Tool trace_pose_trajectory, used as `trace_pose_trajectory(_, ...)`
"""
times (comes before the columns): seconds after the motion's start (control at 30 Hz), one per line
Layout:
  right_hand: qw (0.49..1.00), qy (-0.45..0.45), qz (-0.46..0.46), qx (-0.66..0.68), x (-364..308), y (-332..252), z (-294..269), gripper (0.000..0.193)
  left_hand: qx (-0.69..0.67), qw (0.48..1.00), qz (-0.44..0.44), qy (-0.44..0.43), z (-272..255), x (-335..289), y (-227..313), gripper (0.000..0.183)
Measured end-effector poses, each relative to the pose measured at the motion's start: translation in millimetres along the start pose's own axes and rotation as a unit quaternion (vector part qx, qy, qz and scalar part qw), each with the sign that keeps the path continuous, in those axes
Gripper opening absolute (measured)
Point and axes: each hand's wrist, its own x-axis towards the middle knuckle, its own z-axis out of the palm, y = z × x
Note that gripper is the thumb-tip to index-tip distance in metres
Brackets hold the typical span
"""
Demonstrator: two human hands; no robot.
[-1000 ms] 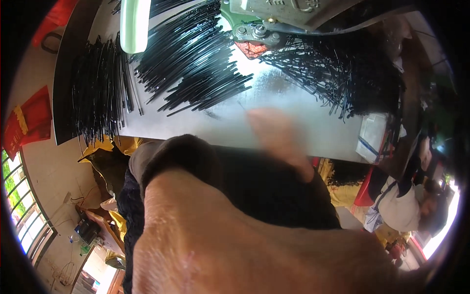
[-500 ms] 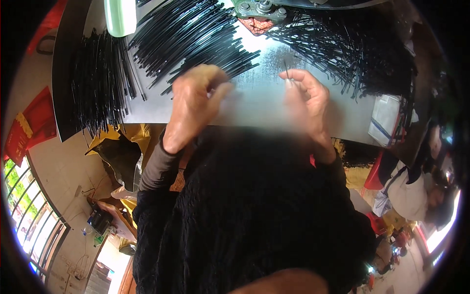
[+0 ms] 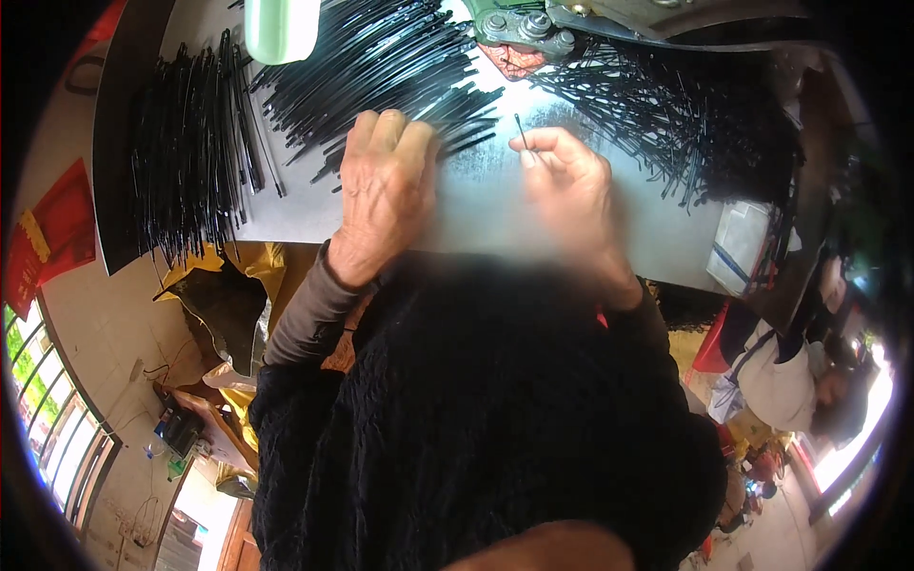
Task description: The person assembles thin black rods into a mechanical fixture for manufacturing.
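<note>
Head view: a person's right hand [image 3: 573, 186] pinches a thin black strand [image 3: 520, 127] between thumb and forefinger, the other fingers loosely bent. The strand's small knobbed tip angles upward over a smooth grey metal worktable [image 3: 476, 219], between two dark heaps; its lower end disappears behind the fingers, and blur softens the palm and wrist. The left hand [image 3: 388, 186] curls knuckles-up by the near edge of a fanned heap of glossy black rods [image 3: 367, 81], fingertips tucked out of sight; whether it grips anything cannot be told. At right, a tangle of finer black strands [image 3: 647, 119] sinks into shadow, its far side unreadable. A straighter black bundle [image 3: 190, 143] lies at left. The top edge crops a rounded pale green housing [image 3: 282, 30] and a bolted metal fitting [image 3: 524, 29]. Nappy black clothing [image 3: 476, 381] fills the foreground, hiding part of the table's near edge.
</note>
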Motion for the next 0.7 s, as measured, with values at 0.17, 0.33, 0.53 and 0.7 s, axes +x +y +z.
trace_pose_trajectory(0.17, 0.998, -0.027, 0.040, 0.046, 13.0, -9.8, 5.5, 0.012, -0.209, 0.970, -0.110, -0.066, -9.6, 30.4, -8.1, 0.008)
trace_pose_trajectory(0.33, 0.998, 0.005, -0.060, 0.012, 39.0, -9.5, 1.6, 0.006, -0.237, 0.969, -0.067, -0.012, 14.5, 52.9, -16.8, 0.018)
trace_pose_trajectory(0.53, 0.993, 0.049, -0.101, 0.023, 56.5, -6.1, -2.2, 0.006, -0.190, 0.981, -0.030, -0.005, 24.0, 63.1, -14.6, 0.027)
trace_pose_trajectory(0.7, 0.993, 0.055, -0.100, 0.031, 60.7, -2.5, -4.2, 0.008, -0.201, 0.980, -0.007, 0.012, 26.9, 63.4, -10.0, 0.028)
